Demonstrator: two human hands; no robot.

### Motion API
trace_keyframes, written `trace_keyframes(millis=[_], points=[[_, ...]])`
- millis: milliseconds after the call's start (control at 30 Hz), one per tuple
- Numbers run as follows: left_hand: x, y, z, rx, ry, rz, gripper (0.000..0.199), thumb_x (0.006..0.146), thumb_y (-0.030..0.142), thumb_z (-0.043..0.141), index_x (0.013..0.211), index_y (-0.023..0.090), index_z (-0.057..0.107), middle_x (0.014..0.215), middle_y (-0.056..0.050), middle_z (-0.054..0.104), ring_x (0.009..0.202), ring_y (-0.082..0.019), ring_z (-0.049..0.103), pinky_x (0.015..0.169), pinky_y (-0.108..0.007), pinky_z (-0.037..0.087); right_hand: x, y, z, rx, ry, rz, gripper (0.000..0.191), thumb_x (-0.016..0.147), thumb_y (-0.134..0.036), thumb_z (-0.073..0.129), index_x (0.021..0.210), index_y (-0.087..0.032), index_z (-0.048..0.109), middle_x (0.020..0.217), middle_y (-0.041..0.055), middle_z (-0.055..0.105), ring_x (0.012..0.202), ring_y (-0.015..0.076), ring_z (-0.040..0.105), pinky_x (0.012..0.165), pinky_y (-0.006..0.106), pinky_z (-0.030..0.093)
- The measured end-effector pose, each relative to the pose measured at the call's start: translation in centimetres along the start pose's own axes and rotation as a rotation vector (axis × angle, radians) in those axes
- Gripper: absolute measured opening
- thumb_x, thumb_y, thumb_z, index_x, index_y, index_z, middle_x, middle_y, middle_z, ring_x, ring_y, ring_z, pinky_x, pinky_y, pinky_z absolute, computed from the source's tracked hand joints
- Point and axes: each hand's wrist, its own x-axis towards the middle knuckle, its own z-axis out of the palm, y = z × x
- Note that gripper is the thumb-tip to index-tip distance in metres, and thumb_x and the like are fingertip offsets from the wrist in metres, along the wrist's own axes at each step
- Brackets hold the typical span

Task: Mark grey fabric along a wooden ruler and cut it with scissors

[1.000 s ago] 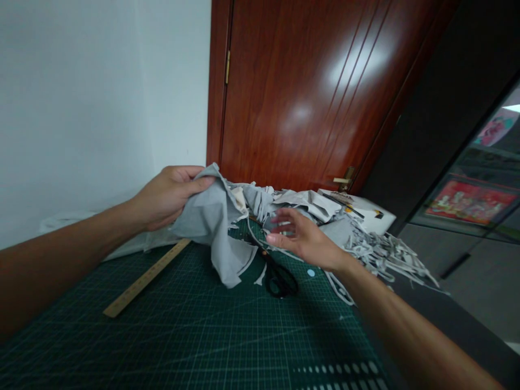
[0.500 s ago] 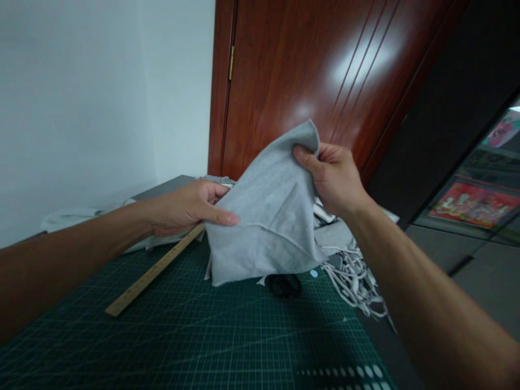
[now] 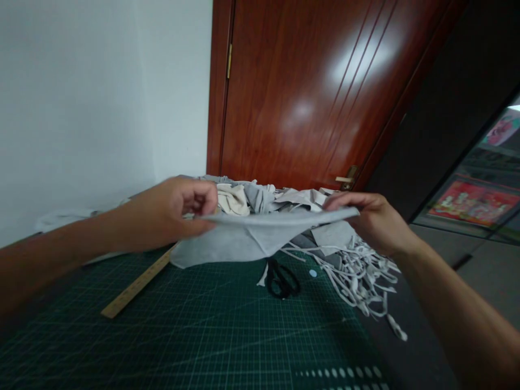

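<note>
A pale grey piece of cloth [image 3: 231, 241] is stretched between my two hands above the table, its upper edge nearly level and the rest hanging below. My left hand [image 3: 182, 208] pinches one end of that edge. At the other end my right hand [image 3: 368, 216] grips the cloth, its fingers mostly behind the fabric. Under the cloth lies a green cutting mat [image 3: 203, 330]. Black-handled scissors [image 3: 283, 280] rest on the mat, their blades partly hidden. A wooden ruler [image 3: 136, 284] lies slanted at the left, its far end covered by the cloth.
Heaped fabric pieces [image 3: 233, 199] line the back of the table. A tangle of pale fabric strips [image 3: 361, 276] spills over the right edge. Behind stand a brown wooden door [image 3: 292, 108] and a white wall [image 3: 81, 108]; a dark cabinet [image 3: 442, 119] is on the right.
The cloth has gone from facing me broadly to a nearly level, edge-on stretch. My hands have moved apart; my right hand is lower. The scissors and back heap show more.
</note>
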Motion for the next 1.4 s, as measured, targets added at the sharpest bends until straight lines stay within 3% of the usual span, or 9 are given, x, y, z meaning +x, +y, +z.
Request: trace_keyframes(millis=[133,233,400,500,700,900,1000,1133,1400], points=[[-6.7,-0.6,4.0,0.253,-0.601,-0.105,0.010,0.081,0.021,0.073,0.088,0.026,0.069,0.088,0.003,0.072,0.078,-0.019,0.065,0.066,-0.026,0.043,-6.0,2.1,-1.5,-0.186,-0.545,0.260,0.018,0.083,-0.019,0.072,0.088,-0.029,0.087,0.094,0.0059,0.084,0.089,0.0271,0.078,0.082,0.038,0.060],[-9.0,-1.6,7.2,0.196,-0.757,-0.129,0.017,0.078,0.021,0.074,0.093,0.029,0.071,0.098,0.004,0.074,0.086,-0.020,0.068,0.070,-0.027,0.045,-8.8,3.4,-0.9,-0.533,-0.640,0.351,0.032,0.079,-0.009,0.067,0.097,-0.026,0.087,0.096,0.0098,0.085,0.086,0.0296,0.078,0.075,0.039,0.059],[-6.7,-3.2,11.8,0.203,-0.502,0.024,0.014,0.095,0.028,0.055,0.087,0.028,0.066,0.090,-0.001,0.074,0.088,-0.027,0.072,0.078,-0.037,0.055,-9.1,2.7,5.7,-0.492,-0.470,0.062,0.027,0.098,-0.011,0.056,0.101,-0.024,0.080,0.095,0.0076,0.081,0.087,0.0274,0.075,0.081,0.040,0.057],[-5.5,-5.3,14.2,0.262,-0.390,0.152,0.020,0.091,0.021,0.055,0.102,0.030,0.069,0.108,-0.005,0.076,0.104,-0.028,0.074,0.093,-0.039,0.060,-9.6,2.5,11.5,-0.311,-0.296,-0.072,0.029,0.097,-0.006,0.052,0.104,-0.022,0.074,0.098,0.0087,0.078,0.093,0.0275,0.075,0.086,0.041,0.060],[-6.4,-9.4,15.9,0.434,-0.250,0.239,0.060,0.089,0.019,0.059,0.147,0.034,0.063,0.150,-0.009,0.069,0.140,-0.033,0.064,0.123,-0.049,0.051,-12.6,5.5,17.7,-0.247,-0.264,-0.042,0.056,0.091,-0.009,0.064,0.145,-0.018,0.056,0.140,0.0201,0.068,0.133,0.0359,0.063,0.119,0.057,0.051],[-8.4,-9.7,15.2,0.630,-0.145,0.358,0.074,0.091,0.016,0.061,0.164,0.021,0.046,0.169,-0.011,0.052,0.150,-0.033,0.056,0.125,-0.050,0.049,-13.7,6.4,17.2,-0.392,-0.303,-0.106,0.067,0.091,-0.019,0.071,0.155,-0.012,0.051,0.155,0.0262,0.059,0.144,0.0421,0.055,0.122,0.060,0.049],[-8.7,-9.4,15.0,0.687,-0.134,0.417,0.074,0.092,0.019,0.064,0.164,0.024,0.047,0.170,-0.008,0.051,0.150,-0.033,0.057,0.127,-0.050,0.047,-10.8,6.2,14.8,-0.506,-0.258,-0.012,0.034,0.103,-0.018,0.056,0.134,-0.018,0.068,0.135,0.0203,0.072,0.127,0.0351,0.068,0.113,0.052,0.055],[-8.5,-9.2,15.1,0.724,-0.152,0.417,0.076,0.091,0.020,0.065,0.165,0.028,0.047,0.173,-0.005,0.047,0.153,-0.033,0.054,0.126,-0.051,0.047,-4.5,7.7,12.0,-0.737,-0.309,0.236,0.023,0.098,-0.020,0.067,0.117,-0.012,0.076,0.120,0.0223,0.078,0.113,0.0359,0.074,0.098,0.044,0.056],[-8.4,-8.7,15.0,0.702,-0.179,0.387,0.076,0.088,0.022,0.067,0.162,0.029,0.050,0.172,-0.005,0.049,0.151,-0.035,0.056,0.125,-0.054,0.048,0.4,10.0,13.3,-0.718,-0.473,0.253,0.016,0.088,-0.030,0.076,0.095,-0.017,0.084,0.086,0.0092,0.083,0.079,0.0252,0.076,0.065,0.030,0.046]])
